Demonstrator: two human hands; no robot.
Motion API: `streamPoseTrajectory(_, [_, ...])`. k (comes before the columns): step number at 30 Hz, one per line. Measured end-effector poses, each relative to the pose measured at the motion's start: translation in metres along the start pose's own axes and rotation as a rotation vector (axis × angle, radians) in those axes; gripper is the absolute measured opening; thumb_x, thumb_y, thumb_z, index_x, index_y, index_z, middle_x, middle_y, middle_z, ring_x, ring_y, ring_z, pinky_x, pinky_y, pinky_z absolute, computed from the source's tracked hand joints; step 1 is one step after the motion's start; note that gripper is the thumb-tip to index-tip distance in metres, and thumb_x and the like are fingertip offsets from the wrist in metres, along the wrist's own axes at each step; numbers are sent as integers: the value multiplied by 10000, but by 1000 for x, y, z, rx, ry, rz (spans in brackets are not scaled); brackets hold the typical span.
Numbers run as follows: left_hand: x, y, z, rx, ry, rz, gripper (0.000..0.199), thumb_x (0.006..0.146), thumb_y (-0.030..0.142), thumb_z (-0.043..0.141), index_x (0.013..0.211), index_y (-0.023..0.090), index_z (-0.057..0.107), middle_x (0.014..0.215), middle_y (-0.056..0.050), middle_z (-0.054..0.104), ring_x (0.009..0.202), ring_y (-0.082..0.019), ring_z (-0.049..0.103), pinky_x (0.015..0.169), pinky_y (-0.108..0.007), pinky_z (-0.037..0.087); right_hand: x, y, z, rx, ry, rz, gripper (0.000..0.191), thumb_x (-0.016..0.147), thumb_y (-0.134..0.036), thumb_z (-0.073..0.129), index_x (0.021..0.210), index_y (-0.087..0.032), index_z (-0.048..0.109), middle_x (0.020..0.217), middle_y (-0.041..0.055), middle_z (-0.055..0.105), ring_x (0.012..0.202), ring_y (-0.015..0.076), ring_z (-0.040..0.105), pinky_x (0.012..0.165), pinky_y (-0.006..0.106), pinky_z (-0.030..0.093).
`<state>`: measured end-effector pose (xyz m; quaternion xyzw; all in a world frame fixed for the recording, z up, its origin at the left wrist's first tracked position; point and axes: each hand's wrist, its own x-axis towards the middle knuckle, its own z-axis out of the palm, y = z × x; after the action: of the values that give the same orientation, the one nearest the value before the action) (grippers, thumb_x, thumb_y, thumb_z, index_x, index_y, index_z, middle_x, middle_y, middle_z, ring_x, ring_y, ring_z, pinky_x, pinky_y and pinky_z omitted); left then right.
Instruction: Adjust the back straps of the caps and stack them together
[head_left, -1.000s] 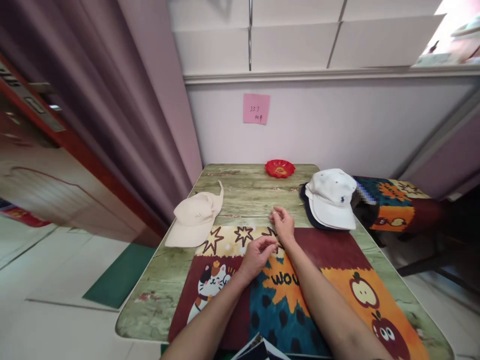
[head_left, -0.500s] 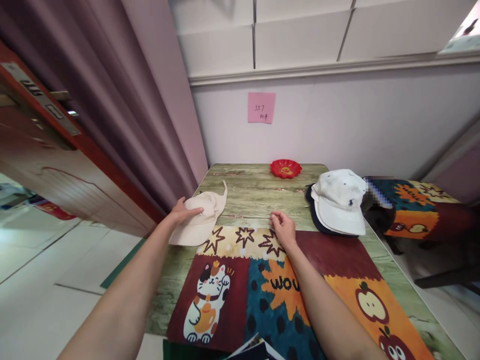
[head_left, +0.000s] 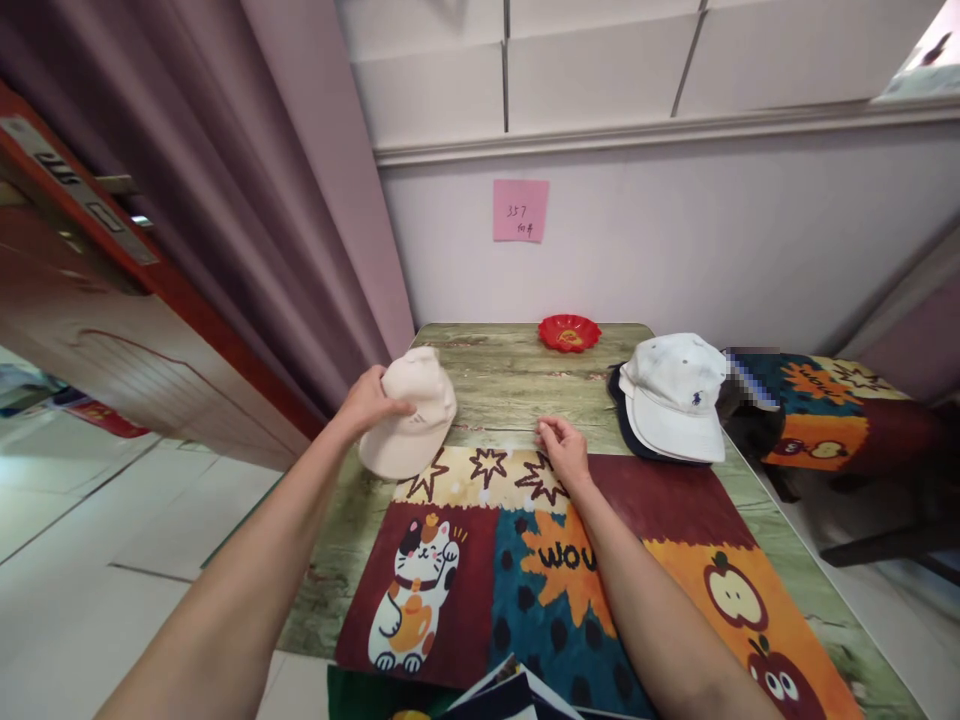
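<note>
At the left of the table, a beige baseball cap [head_left: 409, 425] is held by my left hand [head_left: 373, 405], thumb over the front of its crown and fingers behind. The cap stands with its crown up and its brim toward me. My right hand [head_left: 564, 447] rests by the far edge of the patterned mat [head_left: 442, 600], fingers curled in with nothing visible in them. To its right a white baseball cap [head_left: 675, 395] with a small dark logo sits on a dark navy cap [head_left: 624, 430], of which only the edge shows.
A red scalloped dish [head_left: 570, 333] stands at the back of the wood-patterned table [head_left: 495, 375]. A pink note [head_left: 520, 211] is on the wall. A door [head_left: 142, 340] and purple curtain [head_left: 300, 200] border the left. A cloth-covered stool [head_left: 825, 410] is at the right.
My left hand has raised the beige cap's crown from lying flattened with its strap spread out to a fuller, upright shape. My right hand and the other caps stay where they were.
</note>
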<state>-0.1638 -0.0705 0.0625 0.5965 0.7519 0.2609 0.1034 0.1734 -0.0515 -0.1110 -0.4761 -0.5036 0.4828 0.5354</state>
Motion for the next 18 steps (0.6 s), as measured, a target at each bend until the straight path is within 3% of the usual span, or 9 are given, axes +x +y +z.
streamPoseTrajectory(3, [-10, 46, 8, -25, 124, 278, 663, 543, 431, 846, 1056, 199, 495, 1037, -53, 594, 965, -276, 599, 799, -375, 494, -2, -10, 0, 83, -89, 20, 533, 806, -624, 609, 1059, -158, 674, 984, 127, 746, 829, 222, 724, 762, 359, 594])
streamPoseTrajectory(7, [-48, 82, 63, -165, 410, 560, 720, 666, 411, 813, 1206, 181, 396, 1264, -159, 502, 1233, -332, 498, 1033, -468, 420, -1, -26, -7, 290, -244, -1, 700, 777, -592, 689, 1361, -245, 520, 1343, 134, 620, 1166, 254, 645, 950, 392, 542])
streamPoseTrajectory(10, [-86, 80, 113, -129, 369, 673, 639, 757, 404, 759, 1225, 173, 390, 1380, -229, 449, 1365, -373, 396, 1104, -532, 350, 1, -33, -17, 360, -255, -84, 981, 662, -513, 820, 1488, -279, 346, 1463, 130, 515, 1295, 275, 550, 1058, 426, 465])
streamPoseTrajectory(12, [-107, 72, 135, -66, 307, 664, 623, 779, 427, 746, 1241, 177, 411, 1389, -231, 477, 1372, -382, 400, 1121, -572, 308, 1, -36, -24, 303, -229, -135, 1016, 629, -467, 849, 1490, -250, 354, 1464, 144, 510, 1324, 289, 518, 1080, 430, 441])
streamPoseTrajectory(15, [-125, 63, 141, -30, 219, 635, 618, 806, 451, 718, 1281, 171, 439, 1353, -220, 543, 1324, -372, 471, 1125, -574, 300, 1, -45, -34, 153, -200, -224, 915, 652, -436, 824, 1453, -216, 440, 1449, 154, 524, 1332, 288, 508, 1092, 410, 424])
streamPoseTrajectory(18, [-127, 66, 123, -72, 209, 570, 452, 896, 363, 608, 1289, 176, 489, 1313, -192, 583, 1283, -328, 516, 1094, -501, 376, 2, -68, -41, -49, -217, -304, 755, 672, -391, 807, 1366, -225, 562, 1395, 123, 582, 1280, 288, 554, 1098, 414, 412])
